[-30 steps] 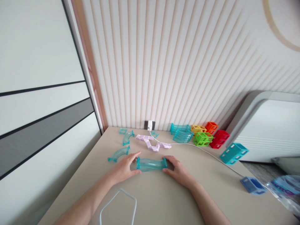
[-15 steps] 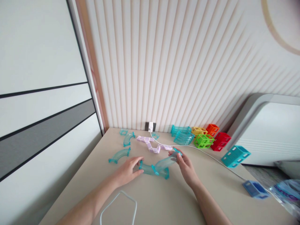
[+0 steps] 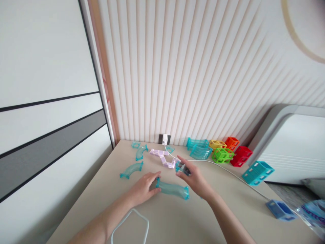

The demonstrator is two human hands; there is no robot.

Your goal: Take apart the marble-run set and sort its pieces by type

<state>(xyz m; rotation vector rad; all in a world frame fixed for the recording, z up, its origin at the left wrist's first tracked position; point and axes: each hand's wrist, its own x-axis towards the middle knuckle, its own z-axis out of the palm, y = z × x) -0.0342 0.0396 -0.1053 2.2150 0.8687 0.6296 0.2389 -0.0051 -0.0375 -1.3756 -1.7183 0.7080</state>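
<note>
A clear teal track piece (image 3: 172,189) lay flat on the beige table (image 3: 177,220), near the middle and just in front of us. Our left hand (image 3: 143,188) held its left end, fingertips closed on the rim. Our right hand (image 3: 194,179) was raised just above the far right end of that piece, fingers pinched around a second, shorter teal track piece (image 3: 182,168) lifted clear of the table.

To the far left lay two curved teal pieces (image 3: 132,169), apart from each other. Beyond the hands a pale lilac zigzag piece (image 3: 164,158) rested near the wall, crossed by a white cable (image 3: 228,171) that ran from a plug at the wall toward the right edge. Farther right stood a stack of teal tracks (image 3: 199,148), then yellow, green, orange and red open blocks (image 3: 223,155), a teal block (image 3: 257,173) and a blue block (image 3: 280,209) nearer us.
</note>
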